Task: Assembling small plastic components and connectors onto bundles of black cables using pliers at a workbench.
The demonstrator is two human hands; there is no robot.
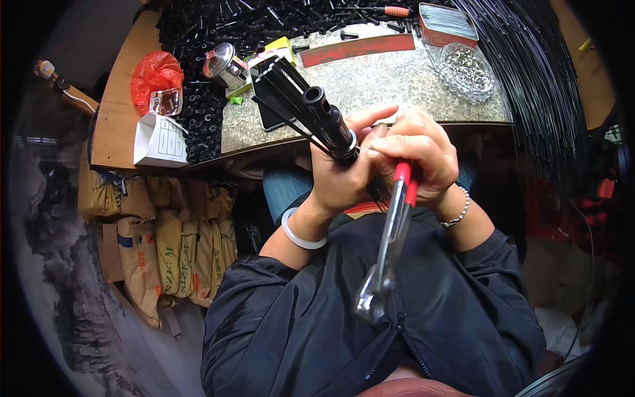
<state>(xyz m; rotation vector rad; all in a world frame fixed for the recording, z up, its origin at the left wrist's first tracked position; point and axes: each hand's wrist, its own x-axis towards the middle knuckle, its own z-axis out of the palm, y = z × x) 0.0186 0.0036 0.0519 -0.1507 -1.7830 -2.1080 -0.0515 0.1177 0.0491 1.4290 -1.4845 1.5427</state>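
Beyond the hands [423, 149], black parts [248, 23] crowd the table [118, 135].

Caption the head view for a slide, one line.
Left hand grips a black tubular part and thin black pieces; right hand holds red-handled pliers, before a cluttered workbench.

We see room for a hand over the grey mat [377, 86], between the raised black tube [329, 122] and the glass dish [475, 96]. In our way: lidded jar [226, 66] left, wire strands [536, 79] right, heaped black parts [231, 20] behind.
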